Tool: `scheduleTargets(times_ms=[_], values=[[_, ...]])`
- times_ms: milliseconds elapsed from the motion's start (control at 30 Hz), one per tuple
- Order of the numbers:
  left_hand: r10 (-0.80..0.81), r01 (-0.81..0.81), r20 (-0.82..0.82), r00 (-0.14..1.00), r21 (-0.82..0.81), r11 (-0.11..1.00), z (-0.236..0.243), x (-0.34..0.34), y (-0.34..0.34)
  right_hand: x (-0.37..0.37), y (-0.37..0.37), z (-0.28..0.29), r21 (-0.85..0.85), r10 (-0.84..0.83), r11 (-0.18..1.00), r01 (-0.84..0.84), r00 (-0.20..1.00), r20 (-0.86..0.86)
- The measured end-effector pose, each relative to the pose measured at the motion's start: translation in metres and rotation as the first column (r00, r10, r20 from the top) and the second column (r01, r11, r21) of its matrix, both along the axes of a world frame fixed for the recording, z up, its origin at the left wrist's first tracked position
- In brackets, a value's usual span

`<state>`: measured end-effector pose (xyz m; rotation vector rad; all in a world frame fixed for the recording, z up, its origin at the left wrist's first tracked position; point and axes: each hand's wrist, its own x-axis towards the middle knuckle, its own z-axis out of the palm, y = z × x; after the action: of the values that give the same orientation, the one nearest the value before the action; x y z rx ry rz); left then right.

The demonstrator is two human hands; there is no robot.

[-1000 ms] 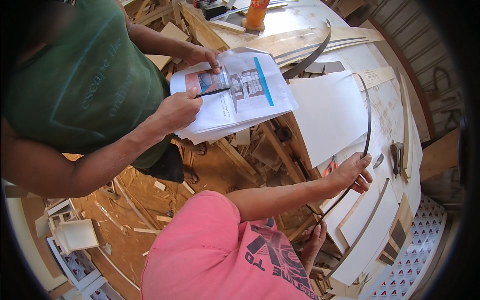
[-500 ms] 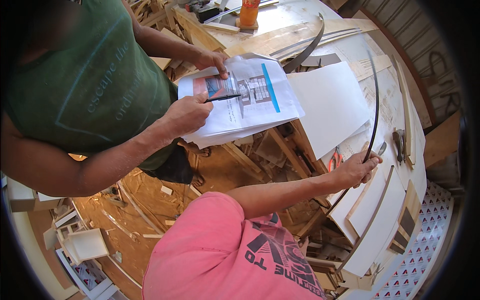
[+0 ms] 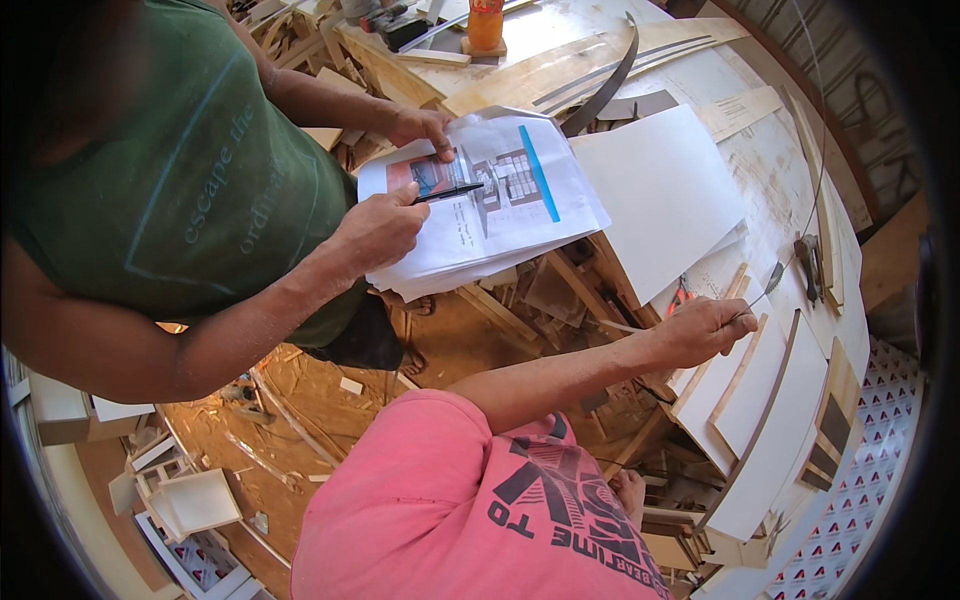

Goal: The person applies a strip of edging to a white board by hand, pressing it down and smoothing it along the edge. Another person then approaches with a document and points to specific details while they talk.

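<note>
My left hand point(image 3: 705, 332) grips a thin flexible strip point(image 3: 821, 140), which curves from my fingers up past the right side of the table point(image 3: 850, 270). My right hand point(image 3: 628, 490) is low beside my pink shirt, partly hidden, its fingers curled; what they hold is unclear. A co-worker in a green top holds a stack of printed papers point(image 3: 500, 240) with one hand point(image 3: 430, 135) and a black pen point(image 3: 450, 191) in the other point(image 3: 385, 228). A white sheet point(image 3: 660, 200) lies beside the papers, and red-handled scissors point(image 3: 680, 292) are above my left hand.
An orange bottle point(image 3: 485, 25) and tools stand at the table's back. Curved wooden pieces point(image 3: 760, 400), a dark curved band point(image 3: 605, 90) and hand tools point(image 3: 808, 265) lie on the table. Wood offcuts and white box frames point(image 3: 195, 500) litter the dusty floor point(image 3: 300, 410).
The strip in my left hand has swung and now reaches up to the top right. My right hand has dropped lower behind my shirt. The co-worker's papers and hands have shifted slightly right in view.
</note>
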<state>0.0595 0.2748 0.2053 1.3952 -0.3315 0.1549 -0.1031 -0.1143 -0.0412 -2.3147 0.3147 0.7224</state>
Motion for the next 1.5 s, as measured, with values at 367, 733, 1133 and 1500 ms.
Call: scheduleTargets(times_ms=[367,733,1133,1500], values=[[-0.256,0.271,-0.089,0.962,0.295,0.916,-0.061,-0.036,-0.037,0.070,0.177,0.177,0.662,-0.333,0.746,0.077,0.903,0.271],[-0.262,0.298,-0.212,0.941,0.157,0.942,-0.082,-0.068,-0.027,0.066,0.183,0.165,0.754,-0.276,0.657,0.018,0.936,0.217],[-0.302,0.331,-0.138,0.943,0.309,0.892,-0.106,-0.088,-0.053,0.051,0.156,0.138,0.792,-0.268,0.609,0.047,0.952,0.150],[-0.251,0.273,-0.119,0.961,0.237,0.932,-0.108,-0.095,-0.063,0.046,0.155,0.140,0.701,-0.211,0.711,-0.048,0.937,0.279]])
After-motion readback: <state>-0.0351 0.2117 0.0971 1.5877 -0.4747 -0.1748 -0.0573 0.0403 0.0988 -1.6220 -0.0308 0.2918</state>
